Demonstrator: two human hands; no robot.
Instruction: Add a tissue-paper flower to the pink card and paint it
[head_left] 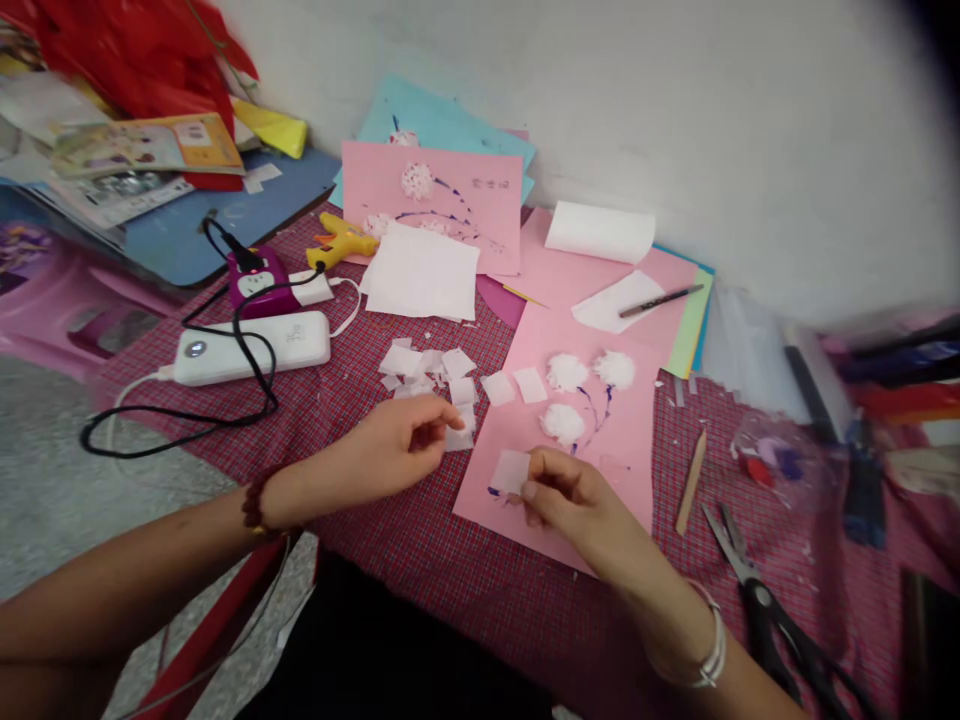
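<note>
My left hand (405, 440) pinches a small white tissue square (459, 434) at the edge of a heap of tissue squares (427, 372) on the red checked cloth. My right hand (564, 498) has its fingers closed on another white tissue square (510, 470), pressing it onto a pink card (577, 440) near a blue drawn stem. That card carries three fluffy white tissue flowers (586, 392) on blue stems.
Black scissors (765, 605) and a wooden stick (691, 480) lie right of the card. A white power strip (251, 347), a purple plug, black cable and a yellow glue gun (341, 241) sit at left. Paper sheets, a finished pink card (442, 195) and a pen (660, 300) are behind.
</note>
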